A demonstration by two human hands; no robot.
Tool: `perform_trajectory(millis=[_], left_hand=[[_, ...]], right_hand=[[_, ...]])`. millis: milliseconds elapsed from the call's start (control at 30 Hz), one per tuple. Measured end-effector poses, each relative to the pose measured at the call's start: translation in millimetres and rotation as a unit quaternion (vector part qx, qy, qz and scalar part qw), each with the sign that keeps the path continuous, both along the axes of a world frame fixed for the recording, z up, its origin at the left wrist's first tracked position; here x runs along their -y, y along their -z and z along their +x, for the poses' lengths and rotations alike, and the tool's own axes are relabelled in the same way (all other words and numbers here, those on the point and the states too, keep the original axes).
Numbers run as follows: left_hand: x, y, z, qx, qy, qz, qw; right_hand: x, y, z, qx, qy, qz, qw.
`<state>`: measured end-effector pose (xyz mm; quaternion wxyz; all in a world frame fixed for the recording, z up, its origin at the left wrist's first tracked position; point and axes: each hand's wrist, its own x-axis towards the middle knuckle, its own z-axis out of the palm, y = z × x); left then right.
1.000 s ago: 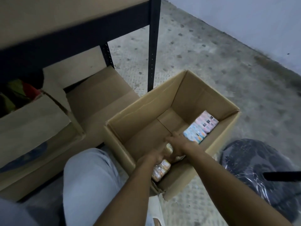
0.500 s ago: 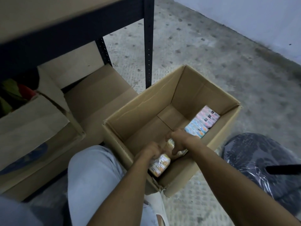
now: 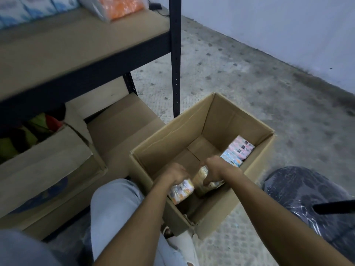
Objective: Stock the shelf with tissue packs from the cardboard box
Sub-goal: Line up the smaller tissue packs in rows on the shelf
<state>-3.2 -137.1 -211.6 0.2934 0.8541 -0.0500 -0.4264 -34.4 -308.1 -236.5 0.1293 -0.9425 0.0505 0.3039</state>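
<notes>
An open cardboard box (image 3: 167,139) stands on the floor in front of me. Both hands are inside it at the near side. My left hand (image 3: 175,174) grips a yellow-and-white tissue pack (image 3: 181,191) near the box's near left wall. My right hand (image 3: 217,168) is closed on another pale yellow tissue pack (image 3: 203,175) beside it. More tissue packs (image 3: 237,153), pink and blue, lie against the far right wall. The shelf board (image 3: 76,47) is up at the left, with blue-and-white packs (image 3: 28,7) and an orange pack (image 3: 119,6) on it.
The shelf's dark metal post (image 3: 175,60) stands just behind the box. Other cardboard boxes (image 3: 57,162) sit under the shelf at the left. A dark wrapped round object (image 3: 307,198) lies on the floor at the right. My knee (image 3: 115,204) is beside the box.
The view has tilted up, so the shelf top and its packs now show. My hands have moved slightly apart, each holding its pack a little higher in the box.
</notes>
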Motion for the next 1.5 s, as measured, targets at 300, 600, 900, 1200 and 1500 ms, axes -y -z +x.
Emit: perform_trajectory(millis=[300,600,900,1200,1500], left_hand=[[-19,-71,3,0.086,-0.006,-0.036,0.996],[-51,-151,-14,0.205,-0.039,-0.109,0.972],[-99,-240,-41,0.356,-0.109,-0.185,0.909],[-157,-327,-49,0.473,-0.155,-0.273,0.823],[-234,-377,-49,0.541,-0.207,-0.284,0.764]], right_hand=[[-9,-74,-11,0.113,0.032,-0.003,0.993],[-26,-173,-37,0.265,0.073,0.0,0.961],[-52,-282,-66,0.453,0.096,0.007,0.886],[-90,-356,-78,0.601,0.097,0.088,0.788],[-140,-385,-52,0.654,0.06,0.146,0.74]])
